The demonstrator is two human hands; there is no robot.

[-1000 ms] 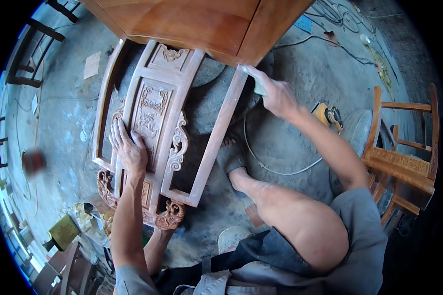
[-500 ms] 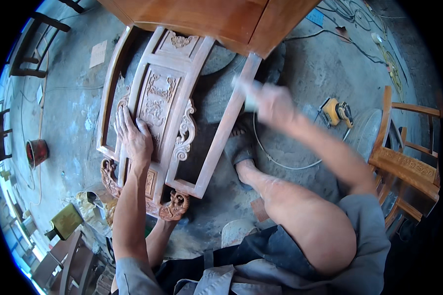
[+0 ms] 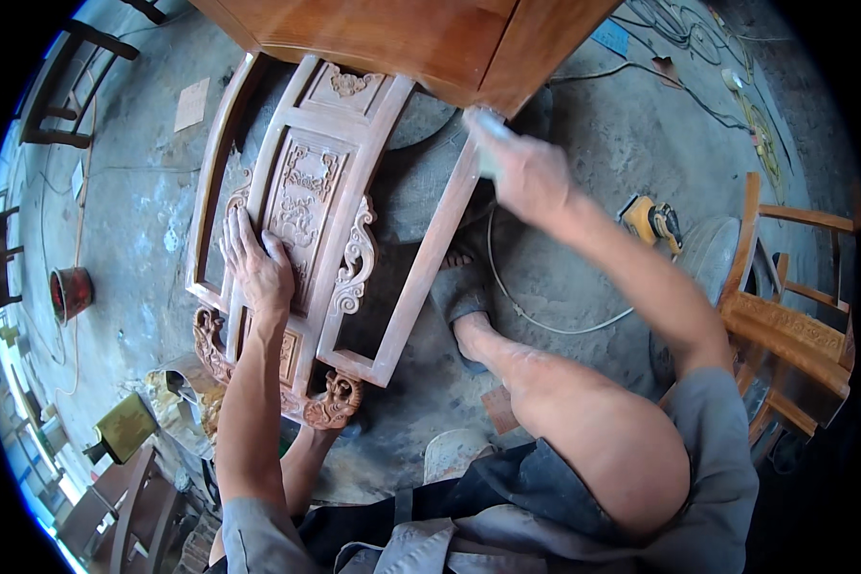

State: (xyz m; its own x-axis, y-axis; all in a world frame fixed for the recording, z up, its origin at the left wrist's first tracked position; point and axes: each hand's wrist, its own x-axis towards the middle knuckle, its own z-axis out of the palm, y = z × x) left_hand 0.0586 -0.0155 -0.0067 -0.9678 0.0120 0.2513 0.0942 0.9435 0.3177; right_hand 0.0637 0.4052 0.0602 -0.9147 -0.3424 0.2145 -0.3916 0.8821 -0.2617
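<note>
A carved wooden chair back (image 3: 359,187), pale with dust, leans against a varnished wooden piece. My left hand (image 3: 258,265) lies flat on its carved middle panel, fingers stretched out and holding nothing. My right hand (image 3: 531,182) is closed around a pale, folded sheet like sandpaper (image 3: 488,129). That sheet presses on the upper end of the frame's right-hand rail (image 3: 432,256). Motion blurs the fingertips and the sheet, so its exact kind is hard to make out. Scrolled, carved ends (image 3: 335,400) finish the frame's near side.
The varnished wooden piece (image 3: 392,43) fills the far middle. An orange sander (image 3: 651,222) lies on the floor to the right, near a hose and a wooden chair (image 3: 784,320). At left stand a red bucket (image 3: 71,294) and dark chair frames. My sandalled foot (image 3: 464,292) is beside the rail.
My right hand has slid a little farther up the right-hand rail with the pale sheet, to its far end. My left hand stays on the panel.
</note>
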